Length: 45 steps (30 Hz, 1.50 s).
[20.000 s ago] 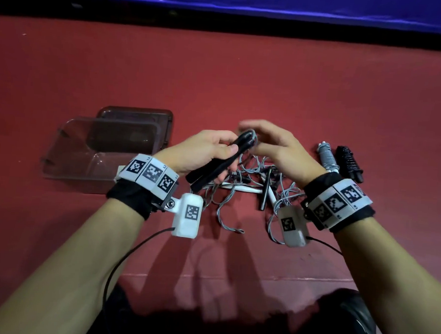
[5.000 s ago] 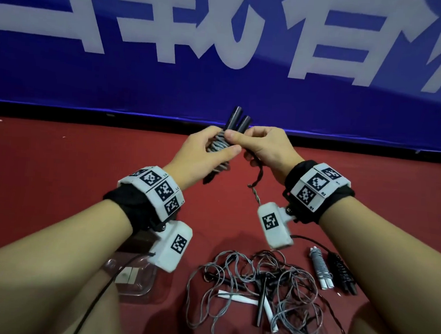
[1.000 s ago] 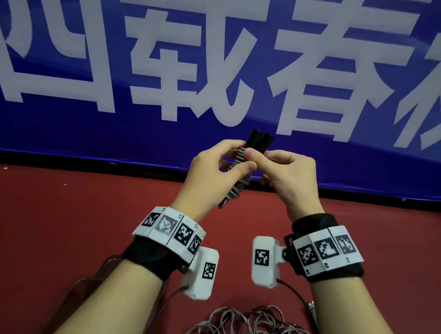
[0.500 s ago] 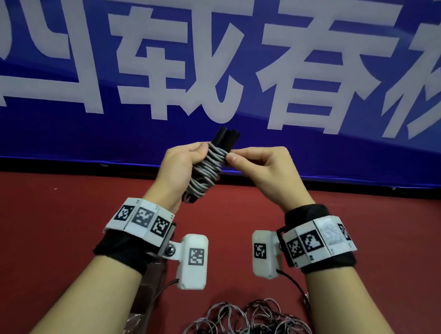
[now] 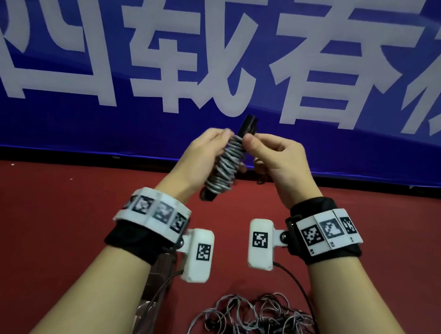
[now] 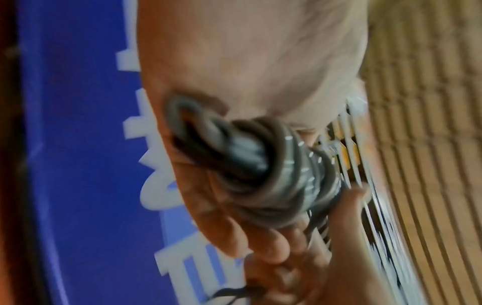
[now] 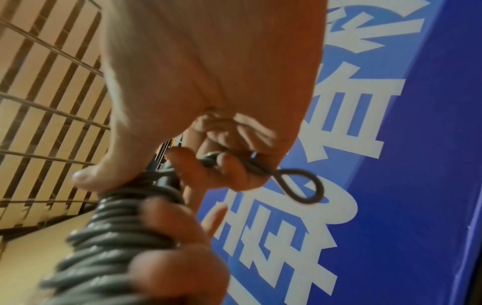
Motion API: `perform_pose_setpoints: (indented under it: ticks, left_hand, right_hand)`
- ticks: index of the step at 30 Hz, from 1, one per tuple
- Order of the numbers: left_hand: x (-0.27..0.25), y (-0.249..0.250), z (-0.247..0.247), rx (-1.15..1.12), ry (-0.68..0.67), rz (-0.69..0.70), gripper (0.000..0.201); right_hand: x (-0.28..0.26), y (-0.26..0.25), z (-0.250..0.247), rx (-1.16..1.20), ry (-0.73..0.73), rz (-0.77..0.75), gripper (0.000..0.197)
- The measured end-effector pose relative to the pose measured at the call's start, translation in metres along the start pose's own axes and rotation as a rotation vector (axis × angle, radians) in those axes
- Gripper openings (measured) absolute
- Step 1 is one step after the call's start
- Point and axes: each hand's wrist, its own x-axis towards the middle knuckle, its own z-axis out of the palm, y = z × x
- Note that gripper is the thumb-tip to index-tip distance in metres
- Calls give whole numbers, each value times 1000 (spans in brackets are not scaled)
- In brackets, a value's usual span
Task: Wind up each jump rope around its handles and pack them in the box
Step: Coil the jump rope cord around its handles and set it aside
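Note:
My left hand (image 5: 204, 155) grips a jump rope bundle (image 5: 226, 164): two black handles side by side with grey cord coiled tightly round them, held up in front of the banner. My right hand (image 5: 269, 154) pinches the last short loop of cord (image 7: 300, 183) at the bundle's top end, thumb against the coils. The handle ends (image 6: 234, 152) poke out below the coils in the left wrist view. A tangle of loose grey ropes (image 5: 254, 321) lies on the red floor below my wrists. The clear plastic box (image 5: 152, 291) is mostly hidden behind my left forearm.
A blue banner (image 5: 62, 121) with large white characters stands along the back of the red floor (image 5: 43, 220). The floor stretches out to the left and right of my arms.
The cord's free end has shortened to a small loop in my right hand. The bundle has tilted slightly and my view has shifted a little.

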Motion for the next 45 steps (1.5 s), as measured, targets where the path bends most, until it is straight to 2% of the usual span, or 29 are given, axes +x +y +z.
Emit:
perform_pose_setpoints:
  ticks: [2,3,5,8,13,17,21,25,29,31,33,35,37,38,41,43,45]
  left_hand:
    - [1,-4,2,184,58,145,31]
    - [0,-6,2,234,52,179,32]
    - [0,-9,1,228,20,169,37]
    - [1,-10,-2,209,-25,123,43]
    - [4,-13,-4,215,-22,73,24]
    - [7,-10,-9,103,82,51,29]
    - [7,-7,-12,7,78,28,34]
    - [5,-8,-10,-194,85,-94,38]
    - [2,-1,-8,-349,-26,-168,39]
    - [-1,3,-9,-376,-123,-206,38]
    - [-5,5,-11,-384,-219,-253,35]
    - [-7,6,-11,-364,-273,-284,35]
    - [-6,5,-6,-326,-247,-268,38]
    - [-3,4,-4,-289,-187,-222,37]
    - [6,-4,2,-39,58,52,29]
    - [7,-10,3,98,80,160,30]
    - [7,-14,4,215,71,194,23]
  right_hand:
    - [3,2,1,-32,79,20,24]
    - [3,4,2,-58,107,24,30]
    - [4,7,7,-93,158,27,45]
    - [4,8,10,-93,200,52,51]
    - [4,10,12,-165,257,62,54]
    - [3,0,7,-107,78,-37,22]
    - [4,1,0,-116,-50,-118,20]
    - [3,6,3,-124,-36,-194,19]
    - [5,5,4,5,-80,-125,33]
    - [5,4,1,74,-222,-49,42]
    - [1,3,0,130,-380,6,43]
    - [-3,1,-2,166,-418,26,44]
    - [-4,0,-4,155,-357,23,44]
    - [-3,0,-4,139,-303,24,44]
    - [0,2,-4,64,-57,62,42]
    - [3,4,0,16,100,92,42]
    - [4,7,2,-7,174,112,40]
